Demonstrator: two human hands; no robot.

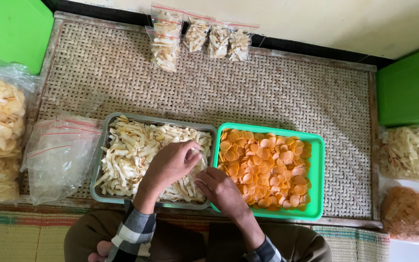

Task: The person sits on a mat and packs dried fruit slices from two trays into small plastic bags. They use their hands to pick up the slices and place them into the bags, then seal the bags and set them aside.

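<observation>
**Pale crackers being bagged from a metal tray**

Pale crackers (132,150) filled a grey metal tray (104,140) on the woven counter (267,87). Both hands met over its right end: the left hand (170,165) pinched a few pieces, and the right hand (219,187) seemingly gripped a small clear bag, mostly hidden. Holding the bag's mouth wide would likely prevent spills. A green tray (318,174) held orange crackers (267,167). Four filled bags (197,36) lay beyond; empty bags (59,155) sat left.

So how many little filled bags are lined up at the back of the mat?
4: a row at the far edge, from the biggest bag on the left, then the second, third and fourth.
</observation>
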